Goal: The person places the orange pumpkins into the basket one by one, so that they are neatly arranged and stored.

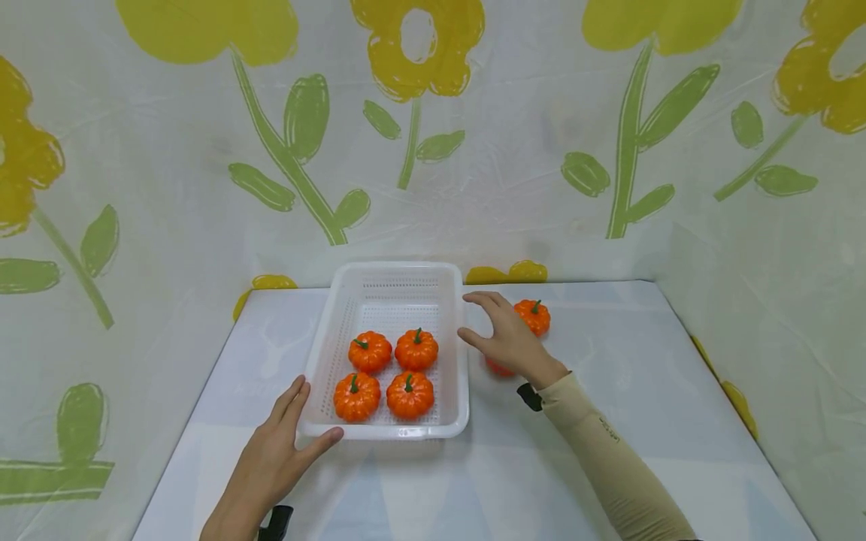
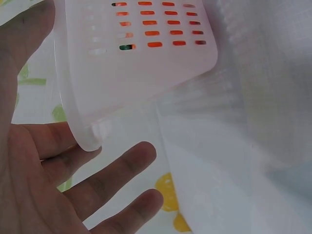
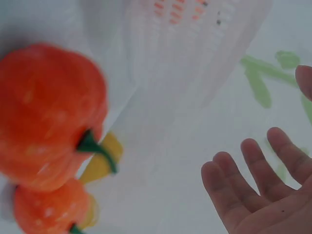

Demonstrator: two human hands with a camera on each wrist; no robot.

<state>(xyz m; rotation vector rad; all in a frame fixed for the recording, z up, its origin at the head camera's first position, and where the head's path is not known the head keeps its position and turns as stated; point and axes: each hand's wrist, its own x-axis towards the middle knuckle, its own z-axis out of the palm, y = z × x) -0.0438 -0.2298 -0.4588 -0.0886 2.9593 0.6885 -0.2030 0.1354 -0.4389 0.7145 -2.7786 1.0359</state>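
A white plastic basket (image 1: pixel 462 391) holds several small orange pumpkins (image 1: pixel 410 395) with green stems, gathered in its near half. My left hand (image 1: pixel 271 451) rests at the basket's near left corner, thumb along the front rim and fingers by the left side. In the left wrist view those fingers are spread and fairly straight. My right hand (image 1: pixel 504 338) hovers by the basket's right rim with thumb and fingers apart, holding nothing. Outside the basket, one pumpkin (image 1: pixel 534 317) sits just beyond this hand; another pumpkin (image 1: pixel 499 367) is mostly hidden beneath it.
The basket stands on a pale table (image 1: pixel 575 466) whose far edge meets a light cloth backdrop (image 1: pixel 507 188) printed with yellow flowers and green stems. More of that cloth hangs along both sides. Perforated basket walls show orange through their slots in the left wrist view.
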